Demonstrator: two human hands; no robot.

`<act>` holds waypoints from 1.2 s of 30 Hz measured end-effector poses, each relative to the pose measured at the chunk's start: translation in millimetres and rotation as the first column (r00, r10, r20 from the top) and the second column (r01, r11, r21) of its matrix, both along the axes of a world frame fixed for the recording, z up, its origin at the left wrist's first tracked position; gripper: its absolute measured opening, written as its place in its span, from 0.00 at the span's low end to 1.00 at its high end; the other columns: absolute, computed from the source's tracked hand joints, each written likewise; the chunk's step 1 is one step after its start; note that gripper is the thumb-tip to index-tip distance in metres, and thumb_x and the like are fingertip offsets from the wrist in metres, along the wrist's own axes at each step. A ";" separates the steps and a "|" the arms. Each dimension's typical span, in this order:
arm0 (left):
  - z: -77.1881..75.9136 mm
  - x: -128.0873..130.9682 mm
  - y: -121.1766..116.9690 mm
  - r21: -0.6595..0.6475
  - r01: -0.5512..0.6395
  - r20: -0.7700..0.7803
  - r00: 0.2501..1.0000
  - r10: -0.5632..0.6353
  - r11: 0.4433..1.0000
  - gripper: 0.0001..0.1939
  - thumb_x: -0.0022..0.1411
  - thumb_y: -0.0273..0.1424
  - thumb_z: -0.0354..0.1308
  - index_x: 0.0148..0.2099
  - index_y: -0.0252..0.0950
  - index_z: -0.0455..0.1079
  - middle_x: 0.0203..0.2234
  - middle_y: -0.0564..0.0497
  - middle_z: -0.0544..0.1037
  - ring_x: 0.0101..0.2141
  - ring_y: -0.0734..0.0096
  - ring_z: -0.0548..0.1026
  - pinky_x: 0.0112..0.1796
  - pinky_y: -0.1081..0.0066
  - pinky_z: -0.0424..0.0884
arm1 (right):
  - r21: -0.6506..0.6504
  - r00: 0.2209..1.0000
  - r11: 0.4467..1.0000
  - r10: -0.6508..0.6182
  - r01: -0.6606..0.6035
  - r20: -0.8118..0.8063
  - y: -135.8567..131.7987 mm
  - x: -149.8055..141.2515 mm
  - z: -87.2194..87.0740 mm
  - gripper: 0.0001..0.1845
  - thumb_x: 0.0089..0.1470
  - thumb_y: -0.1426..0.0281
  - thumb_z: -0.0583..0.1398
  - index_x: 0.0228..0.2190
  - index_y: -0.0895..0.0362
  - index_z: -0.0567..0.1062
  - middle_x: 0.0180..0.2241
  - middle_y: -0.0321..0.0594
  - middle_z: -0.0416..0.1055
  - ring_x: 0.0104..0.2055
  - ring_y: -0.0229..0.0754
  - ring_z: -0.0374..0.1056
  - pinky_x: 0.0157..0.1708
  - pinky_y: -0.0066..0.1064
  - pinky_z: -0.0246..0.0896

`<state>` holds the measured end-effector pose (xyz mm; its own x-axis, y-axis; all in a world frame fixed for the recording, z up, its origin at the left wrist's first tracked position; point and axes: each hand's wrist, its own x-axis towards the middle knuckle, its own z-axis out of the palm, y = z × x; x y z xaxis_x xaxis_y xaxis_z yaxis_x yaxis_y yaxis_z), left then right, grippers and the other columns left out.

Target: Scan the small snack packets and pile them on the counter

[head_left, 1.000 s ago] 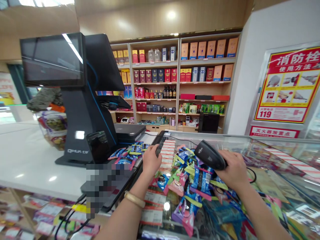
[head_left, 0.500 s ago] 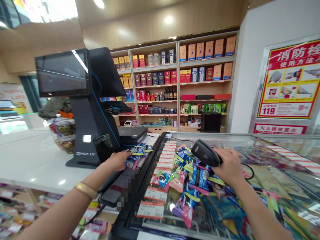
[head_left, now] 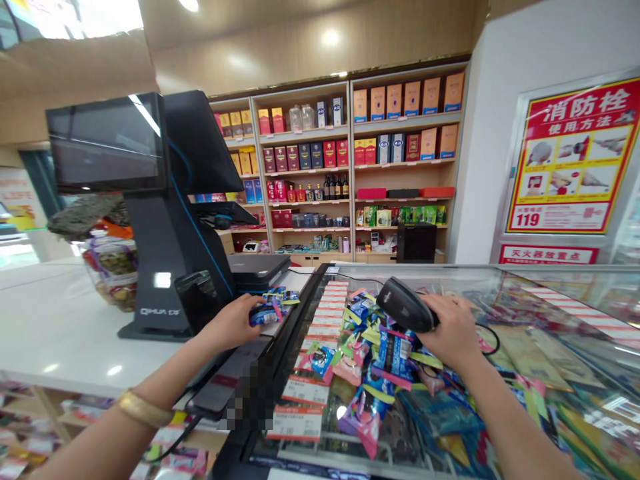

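Note:
My left hand point(head_left: 239, 321), a gold bangle on its wrist, is at a small heap of snack packets point(head_left: 291, 297) beside the register's base. Its fingers are closed on a blue and pink snack packet point(head_left: 269, 313) at the near side of that heap; the fingertips are partly hidden. In my right hand point(head_left: 453, 328) is a black barcode scanner point(head_left: 406, 305), its head tilted up and to the left. Under the scanner, a loose pile of blue, green and pink snack packets point(head_left: 395, 353) lies on the glass display case point(head_left: 333, 453).
The black register point(head_left: 173, 233) stands on the white counter point(head_left: 85, 347) at left, near a large jar point(head_left: 113, 263). Price labels point(head_left: 305, 390) line the glass case's left side. The scanner's cable point(head_left: 495, 337) curls behind my right hand. Shelves of boxes point(head_left: 307, 157) stand behind.
The view has shifted slightly, so the scene sits further left. The packet at my left hand lies at a different angle, nearer the heap. My right hand still holds the scanner over the pile.

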<state>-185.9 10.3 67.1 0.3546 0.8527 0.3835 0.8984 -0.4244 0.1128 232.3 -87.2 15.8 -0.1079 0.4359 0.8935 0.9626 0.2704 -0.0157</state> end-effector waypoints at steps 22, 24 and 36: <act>-64.1 169.2 -12.8 0.489 0.048 0.551 0.757 -0.351 0.871 0.22 0.53 0.26 0.60 0.51 0.38 0.61 0.40 0.48 0.67 0.43 0.62 0.70 0.43 0.63 0.71 | -0.196 0.989 0.970 0.139 -0.144 -0.043 -12.0 -22.3 12.9 0.14 0.43 0.71 0.58 0.36 0.54 0.74 0.33 0.37 0.76 0.37 0.43 0.69 0.39 0.36 0.45; -64.3 167.7 -12.7 0.489 0.043 0.556 0.754 -0.349 0.871 0.22 0.53 0.26 0.60 0.50 0.38 0.61 0.40 0.48 0.67 0.43 0.62 0.71 0.43 0.63 0.71 | -0.208 0.988 0.966 0.146 -0.151 -0.043 -12.8 -23.4 13.9 0.13 0.43 0.71 0.57 0.35 0.53 0.74 0.33 0.37 0.76 0.37 0.43 0.69 0.39 0.36 0.45; -57.5 173.7 -18.2 0.413 0.107 0.615 0.699 -0.364 0.904 0.22 0.52 0.25 0.60 0.50 0.39 0.63 0.40 0.48 0.69 0.42 0.63 0.72 0.43 0.64 0.71 | -0.066 0.998 0.997 0.040 -0.044 -0.055 -8.7 -14.8 9.0 0.14 0.46 0.68 0.57 0.37 0.54 0.75 0.36 0.42 0.77 0.38 0.46 0.69 0.41 0.37 0.48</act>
